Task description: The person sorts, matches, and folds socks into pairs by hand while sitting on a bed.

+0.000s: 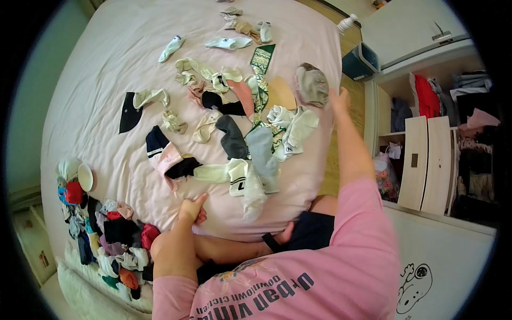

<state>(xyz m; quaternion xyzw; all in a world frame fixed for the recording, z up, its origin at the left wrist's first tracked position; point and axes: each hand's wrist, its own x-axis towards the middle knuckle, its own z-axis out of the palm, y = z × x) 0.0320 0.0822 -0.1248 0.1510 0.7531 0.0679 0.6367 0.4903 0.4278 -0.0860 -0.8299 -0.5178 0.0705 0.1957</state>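
Grey-brown bundle (311,85) is near the right edge of the bed (96,125), right up against your right hand (340,100). That arm is stretched well forward and out, elbow nearly straight. Fingertips meet the bundle's edge; can't tell whether they're gripping. Your left hand (194,209) is low, close to your legs, fingers loosely curled with thumb side up, nothing visible in it, near the cream sock (210,173) but clear of it.

- Soft light is brightening the pale pink cloth bedsheet (114,66), upper left.
- Black vignetting is filling the corners.
- Fisheye distortion is bending the edges.
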